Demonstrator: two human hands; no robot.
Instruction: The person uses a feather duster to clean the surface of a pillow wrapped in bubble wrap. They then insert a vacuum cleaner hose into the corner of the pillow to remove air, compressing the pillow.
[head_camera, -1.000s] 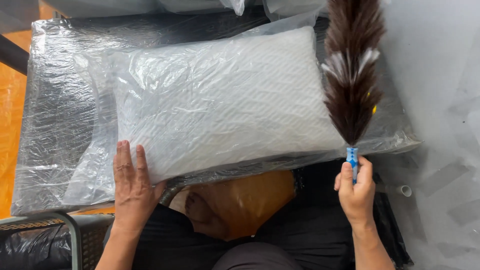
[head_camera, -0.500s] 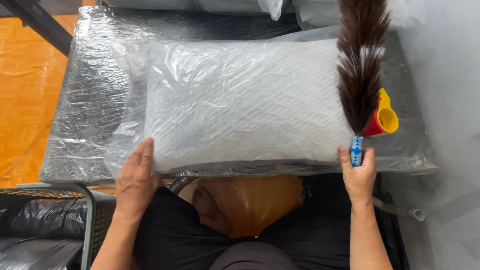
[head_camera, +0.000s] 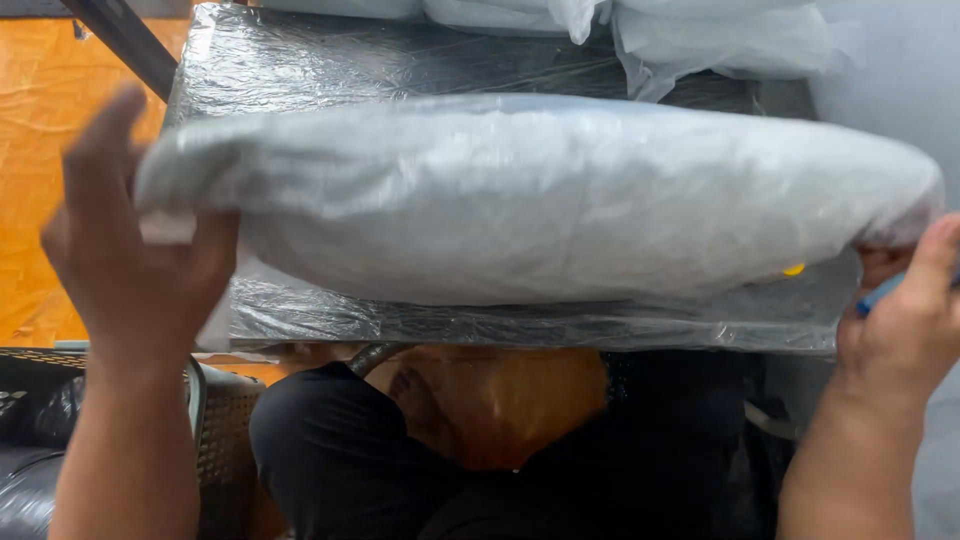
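Both hands lift the plastic-wrapped pillow (head_camera: 540, 200) off the black wrapped table (head_camera: 450, 60). The left hand (head_camera: 135, 250) grips its left end; the right hand (head_camera: 905, 320) holds the right end and a blue handle (head_camera: 880, 295). Turning it needs a firm grip.

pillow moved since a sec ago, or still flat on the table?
Yes. The pillow is up off the plastic-covered table, held at each end by the left hand and right hand.

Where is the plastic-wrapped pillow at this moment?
The plastic-wrapped pillow is mid-frame, lifted above the plastic-covered table, between the left hand and the right hand.
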